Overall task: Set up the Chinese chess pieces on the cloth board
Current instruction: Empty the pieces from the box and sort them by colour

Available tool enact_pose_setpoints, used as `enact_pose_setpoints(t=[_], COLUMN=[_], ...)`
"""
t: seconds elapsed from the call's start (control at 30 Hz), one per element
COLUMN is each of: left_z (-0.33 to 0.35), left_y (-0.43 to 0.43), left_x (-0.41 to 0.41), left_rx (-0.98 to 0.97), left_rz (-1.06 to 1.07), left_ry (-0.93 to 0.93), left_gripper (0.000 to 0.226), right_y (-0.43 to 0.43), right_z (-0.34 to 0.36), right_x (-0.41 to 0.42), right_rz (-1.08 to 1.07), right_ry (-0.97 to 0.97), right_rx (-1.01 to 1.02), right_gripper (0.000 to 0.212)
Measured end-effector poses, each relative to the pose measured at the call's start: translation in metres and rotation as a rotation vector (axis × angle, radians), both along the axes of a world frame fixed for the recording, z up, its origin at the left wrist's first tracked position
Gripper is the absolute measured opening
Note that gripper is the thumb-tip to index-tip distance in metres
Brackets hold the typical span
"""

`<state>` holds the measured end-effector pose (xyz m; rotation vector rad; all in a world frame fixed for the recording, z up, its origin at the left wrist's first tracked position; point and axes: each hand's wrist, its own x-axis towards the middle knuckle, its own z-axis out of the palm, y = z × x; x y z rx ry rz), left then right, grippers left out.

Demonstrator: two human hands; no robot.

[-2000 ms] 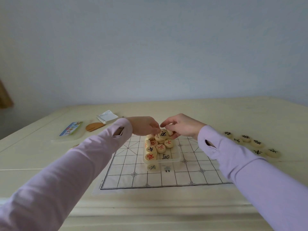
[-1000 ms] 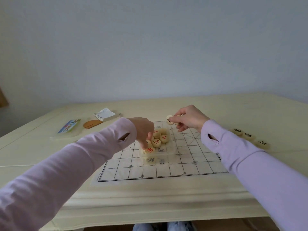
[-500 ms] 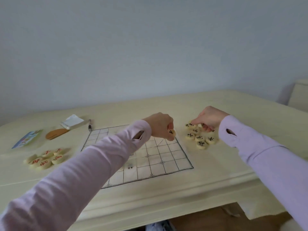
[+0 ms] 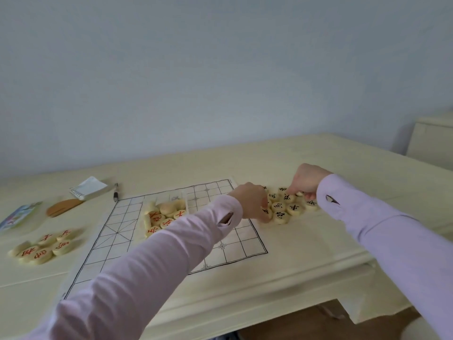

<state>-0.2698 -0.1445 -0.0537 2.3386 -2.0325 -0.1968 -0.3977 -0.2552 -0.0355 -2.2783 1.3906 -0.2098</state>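
Note:
The white cloth board (image 4: 117,231) with its black grid lies on the cream table. A clear tray (image 4: 163,217) of red-marked pieces sits on the board's middle. A pile of black-marked pieces (image 4: 286,207) lies on the table just right of the board. My left hand (image 4: 252,201) reaches across the board to the pile's left edge, fingers curled down round a black piece (image 4: 266,212). My right hand (image 4: 306,179) hovers over the pile's far side, fingertips pinching a piece (image 4: 298,193). A group of red-marked pieces (image 4: 41,246) lies left of the board.
A spiral notepad (image 4: 89,187), a pen (image 4: 115,192), a brown wooden item (image 4: 63,207) and a colourful card box (image 4: 17,215) lie at the far left. The table's front edge (image 4: 269,298) runs near me. A cream cabinet (image 4: 431,141) stands at the right.
Both hands have left the tray and moved right to the black pile, each carrying a piece. My view has swung right, bringing the red group on the left into sight.

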Motion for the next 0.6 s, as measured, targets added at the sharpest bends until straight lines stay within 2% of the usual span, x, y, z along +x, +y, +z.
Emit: enact_pose_setpoints(t=[0.07, 0.23, 0.43, 0.6], left_z=[0.0, 0.002, 0.003, 0.008], left_y=[0.0, 0.002, 0.003, 0.008], left_x=[0.0, -0.001, -0.005, -0.004], left_rx=[-0.015, -0.043, -0.035, -0.042], left_rz=[0.0, -0.014, -0.026, -0.033], left_ry=[0.026, 0.027, -0.009, -0.009], left_gripper=[0.045, 0.046, 0.045, 0.046], right_y=[0.0, -0.003, 0.003, 0.006], right_z=[0.001, 0.003, 0.0, 0.001], right_x=[-0.001, -0.006, -0.011, -0.012], right_rz=[-0.016, -0.05, 0.024, 0.026], right_ry=[0.009, 0.061, 0.148, 0.118], right_rx=[-0.055, -0.156, -0.115, -0.104], right_gripper=[0.02, 0.039, 0.047, 0.049])
